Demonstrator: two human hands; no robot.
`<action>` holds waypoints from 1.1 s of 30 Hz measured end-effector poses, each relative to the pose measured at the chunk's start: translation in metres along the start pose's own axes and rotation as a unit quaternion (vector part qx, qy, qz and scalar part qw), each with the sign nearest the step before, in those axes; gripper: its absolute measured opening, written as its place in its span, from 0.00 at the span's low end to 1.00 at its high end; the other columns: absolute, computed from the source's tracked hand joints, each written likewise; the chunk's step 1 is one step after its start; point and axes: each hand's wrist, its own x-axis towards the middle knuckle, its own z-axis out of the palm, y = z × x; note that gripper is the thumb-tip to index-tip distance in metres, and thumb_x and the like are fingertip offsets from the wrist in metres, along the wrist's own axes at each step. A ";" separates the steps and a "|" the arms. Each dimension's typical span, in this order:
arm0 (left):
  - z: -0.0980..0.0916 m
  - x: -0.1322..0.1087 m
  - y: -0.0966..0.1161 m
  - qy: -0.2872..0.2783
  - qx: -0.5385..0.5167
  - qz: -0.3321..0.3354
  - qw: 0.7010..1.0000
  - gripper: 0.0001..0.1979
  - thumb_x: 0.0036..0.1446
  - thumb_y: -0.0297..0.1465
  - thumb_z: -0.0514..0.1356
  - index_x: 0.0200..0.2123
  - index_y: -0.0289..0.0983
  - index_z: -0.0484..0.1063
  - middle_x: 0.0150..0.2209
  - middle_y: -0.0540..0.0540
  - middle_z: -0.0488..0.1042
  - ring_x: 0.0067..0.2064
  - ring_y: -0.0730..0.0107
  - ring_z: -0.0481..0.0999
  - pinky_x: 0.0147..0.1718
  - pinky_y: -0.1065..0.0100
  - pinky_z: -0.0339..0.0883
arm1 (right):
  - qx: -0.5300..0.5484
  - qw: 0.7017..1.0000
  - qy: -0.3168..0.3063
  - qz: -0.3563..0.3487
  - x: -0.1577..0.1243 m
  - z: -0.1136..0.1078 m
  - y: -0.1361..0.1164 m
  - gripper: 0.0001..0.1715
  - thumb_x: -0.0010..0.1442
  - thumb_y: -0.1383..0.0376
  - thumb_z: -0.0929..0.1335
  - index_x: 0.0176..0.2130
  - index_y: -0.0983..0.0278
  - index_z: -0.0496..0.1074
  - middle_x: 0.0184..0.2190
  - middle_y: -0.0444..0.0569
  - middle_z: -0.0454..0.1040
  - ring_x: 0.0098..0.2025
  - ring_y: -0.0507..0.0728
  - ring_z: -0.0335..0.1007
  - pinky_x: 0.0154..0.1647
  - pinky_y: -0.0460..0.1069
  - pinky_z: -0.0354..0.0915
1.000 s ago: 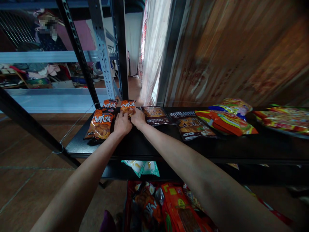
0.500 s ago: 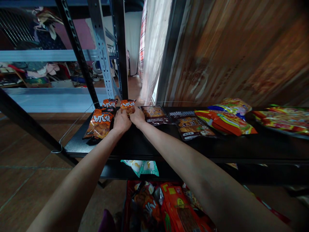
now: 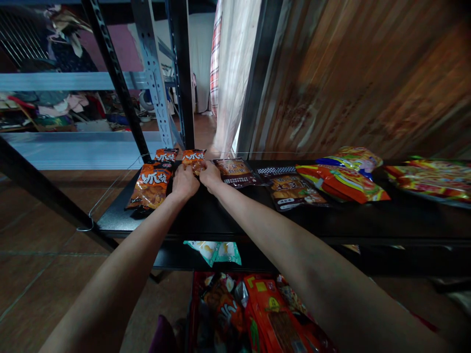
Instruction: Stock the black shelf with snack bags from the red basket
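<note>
An orange snack bag (image 3: 194,156) with white lettering lies at the back of the black shelf (image 3: 217,215). My left hand (image 3: 185,183) grips its left side with curled fingers. On the opposite side my right hand (image 3: 211,175) pinches the bag's edge; the fingertips of both hands are partly hidden. Left of my hands is another orange snack bag (image 3: 150,189), with a similar bag (image 3: 165,155) behind it. To the right lies a brown potato chip bag (image 3: 237,172), close beside my right hand.
Farther right are a second brown chip bag (image 3: 292,189), an orange-red packet (image 3: 346,182) and red-yellow packets (image 3: 434,179). Green bags (image 3: 215,251) rest on the lower shelf. Beneath, a red basket (image 3: 195,294) holds several snack packs. A thin wire (image 3: 114,184) runs along the shelf's left end.
Both hands stay on the same orange bag with hardly any movement. The whole view has shifted slightly.
</note>
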 end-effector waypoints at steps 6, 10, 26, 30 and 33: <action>0.003 0.000 0.000 0.001 -0.003 0.006 1.000 0.21 0.57 0.27 0.49 0.52 0.28 0.67 0.54 0.30 0.66 0.55 0.48 0.68 0.52 0.57 0.64 | 0.014 1.000 0.003 0.023 -0.003 -0.001 -0.004 0.22 0.54 0.70 0.65 0.49 0.61 0.70 0.46 0.49 0.76 0.49 0.56 0.71 0.50 0.48 0.65; 0.003 0.000 -0.003 0.003 -0.009 0.009 1.000 0.20 0.56 0.27 0.50 0.52 0.30 0.67 0.54 0.32 0.66 0.55 0.50 0.68 0.52 0.58 0.64 | -0.010 1.000 -0.001 0.028 -0.005 -0.003 -0.007 0.21 0.54 0.70 0.65 0.49 0.61 0.70 0.46 0.50 0.76 0.49 0.57 0.71 0.49 0.49 0.65; -0.026 -0.102 0.026 0.166 -0.315 0.137 0.924 0.15 0.53 0.20 0.48 0.37 0.35 0.72 0.38 0.44 0.74 0.44 0.67 0.73 0.47 0.66 0.66 | 0.040 0.971 0.030 -0.235 -0.083 -0.078 -0.019 0.27 0.56 0.78 0.58 0.52 0.61 0.65 0.54 0.50 0.67 0.55 0.54 0.65 0.58 0.53 0.62; 0.006 -0.193 0.046 0.101 -0.456 0.104 0.878 0.12 0.54 0.22 0.49 0.30 0.37 0.71 0.31 0.47 0.73 0.35 0.70 0.73 0.37 0.69 0.67 | 0.096 0.964 0.006 -0.249 -0.176 -0.121 0.009 0.22 0.61 0.71 0.59 0.54 0.59 0.64 0.53 0.51 0.68 0.52 0.55 0.68 0.53 0.54 0.67; 0.066 -0.249 0.046 -0.067 -0.473 -0.054 0.877 0.12 0.53 0.21 0.50 0.27 0.38 0.71 0.31 0.47 0.75 0.37 0.67 0.74 0.39 0.67 0.66 | 0.078 0.981 -0.009 -0.176 -0.245 -0.127 0.055 0.20 0.63 0.68 0.59 0.53 0.59 0.66 0.50 0.52 0.70 0.52 0.56 0.68 0.53 0.54 0.66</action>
